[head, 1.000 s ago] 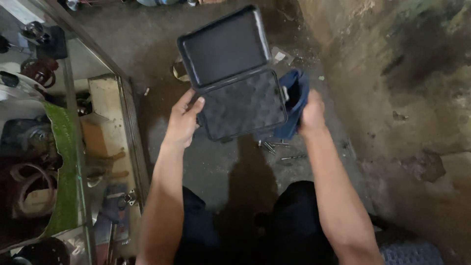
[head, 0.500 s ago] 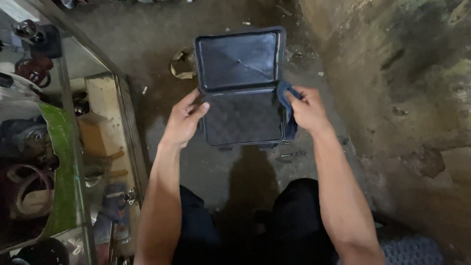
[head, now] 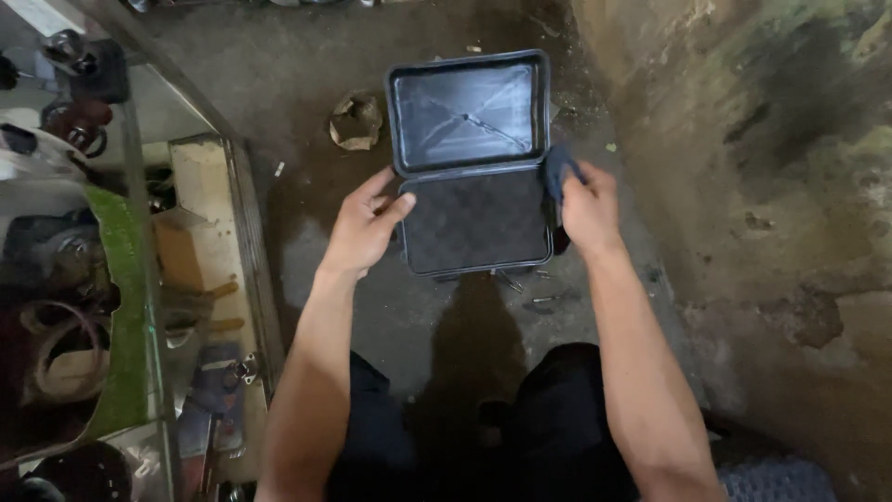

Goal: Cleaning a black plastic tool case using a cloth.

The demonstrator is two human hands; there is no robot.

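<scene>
Open black case (head: 476, 177) held between both grips: left hand (head: 360, 228) on its edge, right hand (head: 587, 209) pinching (probably) a cloth (head: 557, 172).

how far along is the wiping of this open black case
Done: the case is open, its lid interior looking clean and glossy. In hand: the left hand steadies it while the right hand presses a dark blue cloth against the right edge. Left: probably the foam-lined base.

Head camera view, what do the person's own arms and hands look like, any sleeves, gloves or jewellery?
Both forearms are bare up to the frame edge, with no sleeves showing. The left hand and right hand wear no gloves, and no rings, watch or bracelets are visible. Dark trousers cover the legs.
</scene>
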